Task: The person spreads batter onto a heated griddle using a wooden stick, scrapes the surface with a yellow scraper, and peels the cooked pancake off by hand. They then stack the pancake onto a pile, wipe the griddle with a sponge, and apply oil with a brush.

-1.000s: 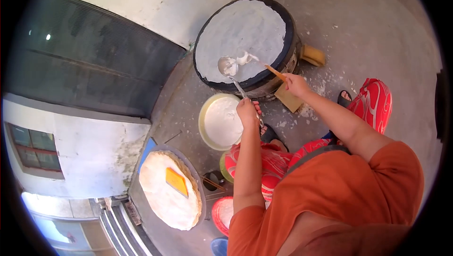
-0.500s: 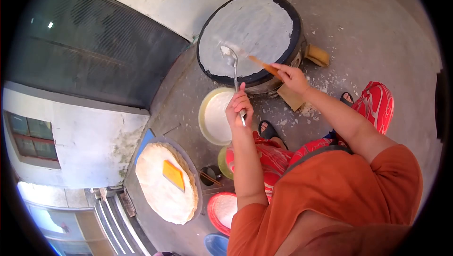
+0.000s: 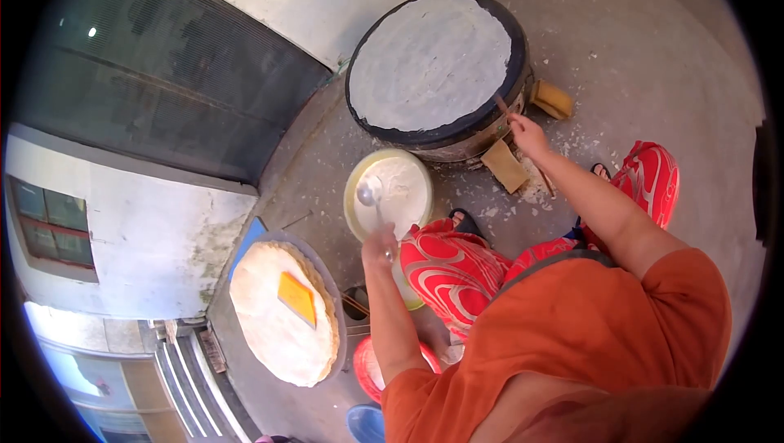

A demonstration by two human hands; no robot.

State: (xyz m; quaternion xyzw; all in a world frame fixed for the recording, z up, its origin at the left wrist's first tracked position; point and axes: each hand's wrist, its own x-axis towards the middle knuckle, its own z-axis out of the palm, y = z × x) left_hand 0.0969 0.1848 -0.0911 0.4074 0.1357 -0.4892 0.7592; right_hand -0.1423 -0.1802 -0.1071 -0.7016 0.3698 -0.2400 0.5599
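Observation:
A metal ladle (image 3: pixel 369 195) is in my left hand (image 3: pixel 380 244), its bowl over the pale batter (image 3: pixel 402 186) in the round basin (image 3: pixel 351 216). The closed fingers of this hand are a little blurred. Up by the near right edge of the big round griddle (image 3: pixel 521 44), my right hand (image 3: pixel 529 134) grips a thin wooden spatula (image 3: pixel 502 103), whose tip overlaps the dark rim. A thin whitish sheet of batter (image 3: pixel 433 59) covers most of the griddle top.
At left, a stack of thin round pancakes (image 3: pixel 265 312) bears a yellow scraper (image 3: pixel 297 299). A red basin (image 3: pixel 365 369) and a blue basin (image 3: pixel 365 422) sit near my left arm. Cardboard (image 3: pixel 505 167) and scattered flakes lie below the griddle, close to my feet.
My left hand has brought the ladle down and back from above the griddle to over the batter basin. My right hand has drawn the spatula rightward to the griddle's edge.

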